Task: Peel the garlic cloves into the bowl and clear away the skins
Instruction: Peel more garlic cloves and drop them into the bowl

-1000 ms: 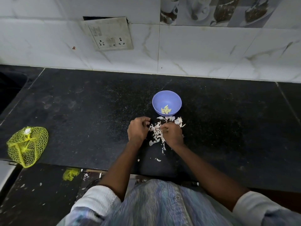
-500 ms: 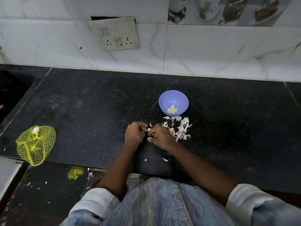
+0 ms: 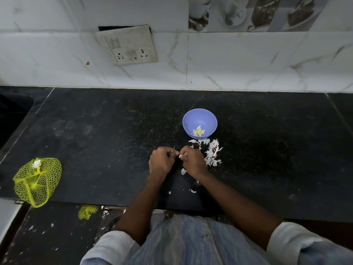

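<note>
I see a garlic clove (image 3: 180, 156), a small white piece, pinched between both hands above the worktop (image 3: 114, 140), near its front edge. The left hand (image 3: 162, 162) has its fingers curled around the clove from the left; the right hand (image 3: 192, 161) grips it from the right, fingertips meeting the left hand's. The loose skins (image 3: 212, 153) lie in a pile just right of the right hand, with a few scraps nearer the front edge. The purple bowl (image 3: 199, 119) stands just behind the pile, holding peeled cloves (image 3: 199, 131). A yellow mesh bag (image 3: 37, 181) lies far left.
</note>
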